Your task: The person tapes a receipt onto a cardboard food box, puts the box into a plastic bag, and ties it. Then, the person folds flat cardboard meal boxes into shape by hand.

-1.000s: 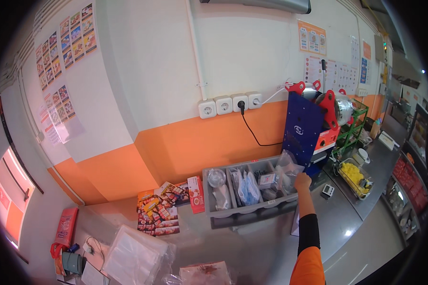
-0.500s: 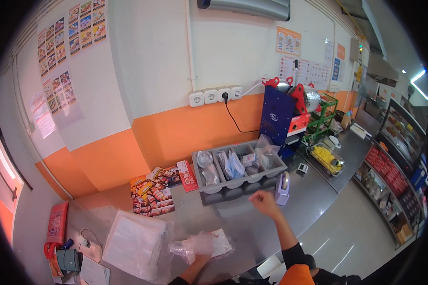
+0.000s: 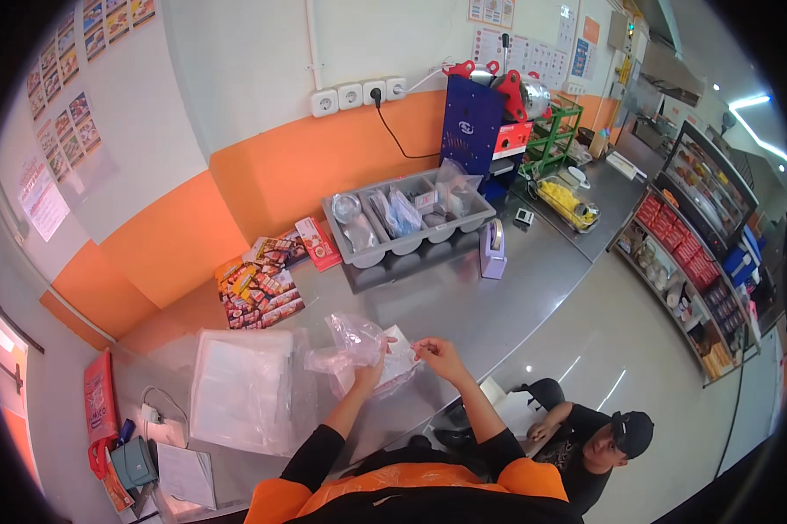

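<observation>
On the steel counter in front of me lies a clear plastic bag (image 3: pixel 355 339) around a flat white packet (image 3: pixel 400 360). My left hand (image 3: pixel 372 370) is closed on the bag near the packet's left side. My right hand (image 3: pixel 440 358) is at the packet's right edge, thumb and fingers pinched together; whatever they hold is too small to make out. Farther right, beside the grey bin, stands a purple tape dispenser (image 3: pixel 493 253).
A stack of clear plastic bags (image 3: pixel 243 384) lies left of my hands. Behind are printed leaflets (image 3: pixel 258 293) and a grey divided bin (image 3: pixel 393 253) of small packets. A blue machine (image 3: pixel 468 140) stands at the back right. Another person (image 3: pixel 599 450) is low at my right.
My right hand has come from beside the tape dispenser to the packet's right edge. The bag's loose end has risen near my left hand. The view has shifted, bringing the other person into sight.
</observation>
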